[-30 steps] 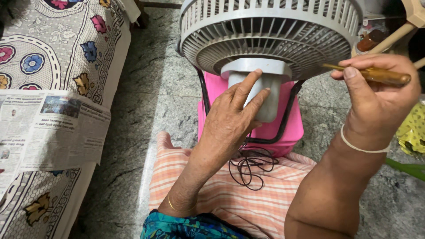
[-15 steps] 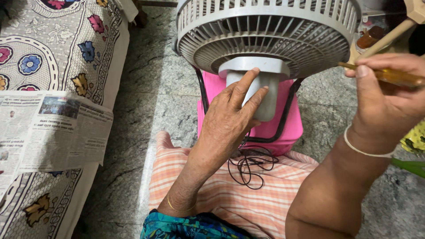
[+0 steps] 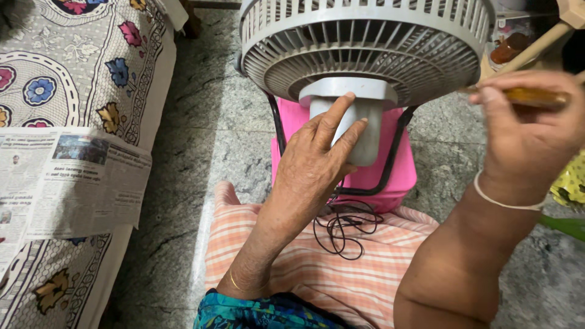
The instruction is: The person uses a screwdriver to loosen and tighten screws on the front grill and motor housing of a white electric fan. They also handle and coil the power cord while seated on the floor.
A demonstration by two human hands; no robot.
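A grey table fan (image 3: pixel 365 42) stands on a pink stool (image 3: pixel 365 176), its rear grille facing me. My left hand (image 3: pixel 317 161) rests on the grey motor housing (image 3: pixel 365 131), fingers spread against it. My right hand (image 3: pixel 530 131) is raised at the right, closed around a brown-handled screwdriver (image 3: pixel 536 95) whose tip points toward the grille's right rim. A black cord (image 3: pixel 344 228) lies coiled on the striped orange cloth (image 3: pixel 341 274) over my lap.
A floral bedspread (image 3: pixel 67 67) with a newspaper (image 3: pixel 67 183) on it lies along the left. Grey stone floor (image 3: pixel 201 122) runs between it and the stool. A yellow-green item (image 3: pixel 570 183) and some clutter sit at the right edge.
My right hand with the screwdriver has drifted right and slightly down. The left hand stays on the motor housing.
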